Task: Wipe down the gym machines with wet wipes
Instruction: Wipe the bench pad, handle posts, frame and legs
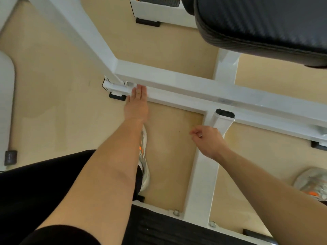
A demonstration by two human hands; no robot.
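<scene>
White steel machine frame bar (pixel 177 91) lies under the left hand (pixel 137 105), fingers flat and straight; right hand (pixel 208 141) hangs loosely curled, empty, beside a black-capped white post (pixel 223 120).

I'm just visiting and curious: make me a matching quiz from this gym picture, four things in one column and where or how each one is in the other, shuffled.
1. left hand
2. right hand
3. black textured padded cushion
4. silver sneaker with orange mark

A. on the beige floor, partly under a forearm
B. fingers straight, on the white metal frame bar
C. top right corner
D. loosely curled, beside the black-capped white post

Pairs: 1-B, 2-D, 3-C, 4-A
</scene>
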